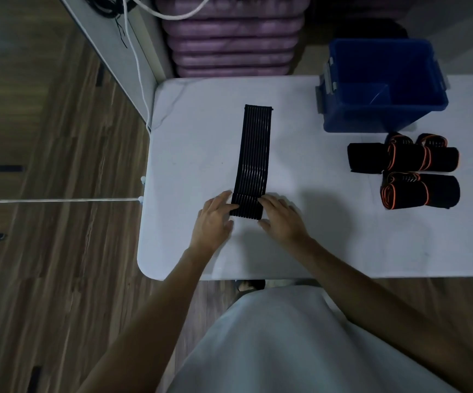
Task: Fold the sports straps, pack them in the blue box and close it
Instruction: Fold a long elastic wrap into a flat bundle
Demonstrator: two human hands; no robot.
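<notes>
Head view showed 2 hands, left hand (214, 219) and right hand (282, 219), pinching the near end of 1 flat black strap (253, 160) on the tabletop (300, 245); 3 rolled straps (408, 171) lay near 1 open blue box (382, 86).

Storage-type rm, purple mats (231, 38) stacked, wood floor (45, 279), white folding table (314, 251)
</notes>
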